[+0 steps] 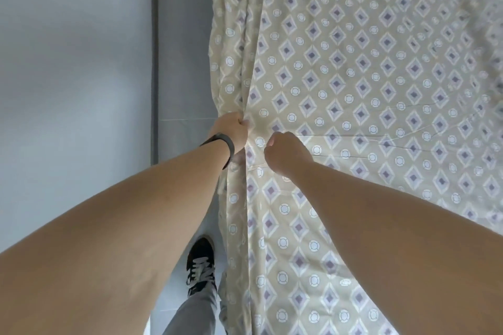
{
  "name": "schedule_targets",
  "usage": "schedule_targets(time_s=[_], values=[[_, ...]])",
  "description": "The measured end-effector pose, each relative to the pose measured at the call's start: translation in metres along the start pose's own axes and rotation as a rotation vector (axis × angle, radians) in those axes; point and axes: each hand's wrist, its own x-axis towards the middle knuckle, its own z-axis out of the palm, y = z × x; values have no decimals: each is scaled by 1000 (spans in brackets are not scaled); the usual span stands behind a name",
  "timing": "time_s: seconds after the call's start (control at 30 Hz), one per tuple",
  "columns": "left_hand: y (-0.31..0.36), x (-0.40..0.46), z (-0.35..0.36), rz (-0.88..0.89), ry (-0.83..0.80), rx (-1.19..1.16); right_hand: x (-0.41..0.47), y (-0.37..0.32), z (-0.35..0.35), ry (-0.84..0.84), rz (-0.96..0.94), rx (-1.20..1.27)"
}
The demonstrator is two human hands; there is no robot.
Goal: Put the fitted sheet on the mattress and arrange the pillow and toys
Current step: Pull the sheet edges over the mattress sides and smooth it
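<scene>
Beige cotton fitted sheet printed with purple diamonds and white rings (353,90), spread flat over the mattress across the right and far part of the view, its left edge hanging in folds down the side. Left hand (231,130), with a black wristband (227,148), fingers curled tight, gripping a bunch of the sheet at the bed's left edge. Right hand (285,151) just beside it to the right, curled into a fist on the sheet top; cannot tell whether any fabric is pinched. Black lace-up shoe with white laces (201,266) and grey trouser leg (193,313) near, on pale grey floor (68,90) at left
</scene>
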Motion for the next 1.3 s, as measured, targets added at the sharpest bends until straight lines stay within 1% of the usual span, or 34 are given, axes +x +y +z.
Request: schedule_targets(time_s=[0.07, 0.2, 0.3, 0.37, 0.5, 0.53, 0.6, 0.67, 0.77, 0.87, 0.97, 1.07, 1.1, 1.17, 1.3], values=[[-20, -2, -16, -19, 2, 51, -2, -10, 2, -11, -18, -30], [-47, -4, -34, -53, -34, 11, -7, -28, 15, -55, -43, -36], [-37, -3, -32, -58, -79, 5, -14, -29, 16, -96, -42, -48], [-26, -7, -33, -74, -122, 66, -23, -25, 8, -101, -54, -66], [12, -35, -39, -116, -171, 215, -63, 6, -41, -43, -41, -63], [11, -46, -40, -121, -187, 222, -73, 12, -47, -39, -39, -81], [39, -79, -60, -74, -253, 199, -119, 25, -86, -4, -10, -89], [77, -126, -85, 25, -308, 181, -168, 33, -129, 38, 15, -79], [145, -208, -119, 140, -360, 52, -241, 37, -196, 147, 27, -12], [208, -275, -139, 269, -445, 2, -314, 49, -241, 319, 7, 191], [250, -322, -154, 335, -484, -55, -377, 61, -263, 441, -32, 388], [267, -346, -156, 335, -485, -124, -416, 76, -267, 462, -19, 469], [269, -351, -156, 337, -495, -92, -423, 80, -267, 438, 4, 469], [276, -356, -154, 386, -521, 58, -434, 88, -266, 388, 56, 437], [290, -330, -160, 552, -555, 327, -423, 88, -269, 360, 127, 435]])
